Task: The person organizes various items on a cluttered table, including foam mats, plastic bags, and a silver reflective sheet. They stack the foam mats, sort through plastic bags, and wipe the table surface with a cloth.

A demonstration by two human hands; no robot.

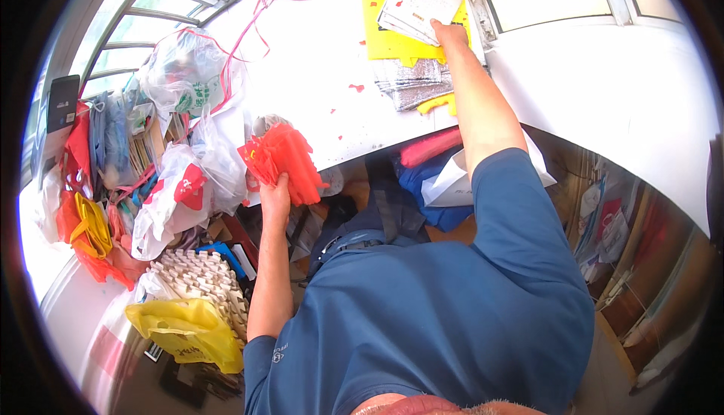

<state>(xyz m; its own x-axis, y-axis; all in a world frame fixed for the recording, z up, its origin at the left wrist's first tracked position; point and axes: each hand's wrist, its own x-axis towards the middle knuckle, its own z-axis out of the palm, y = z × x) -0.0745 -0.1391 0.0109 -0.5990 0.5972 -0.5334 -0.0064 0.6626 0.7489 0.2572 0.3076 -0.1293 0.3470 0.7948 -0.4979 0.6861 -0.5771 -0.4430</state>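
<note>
My left hand [275, 193] grips a bundle of thin, crumpled red sheets [291, 158] at the table's left front edge; I cannot tell whether they are paper or plastic. At the far side, my right hand [451, 35] holds the lower right corner of a stack of white printed papers [421, 2], thumb on top. Beneath those papers lies a bright yellow printed sheet or bag [380, 44]. Under its near edge are silver foil insulated bags [404, 78]. Small red scraps [356, 87] dot the white tabletop [305, 59].
Plastic bags [184, 73] crowd the left by the window, with pink string [229, 76] hanging over them. Interlocking foam mats [198, 271] and a yellow plastic bag [186, 327] are lower left. A white paper bag [449, 186] sits below the table edge.
</note>
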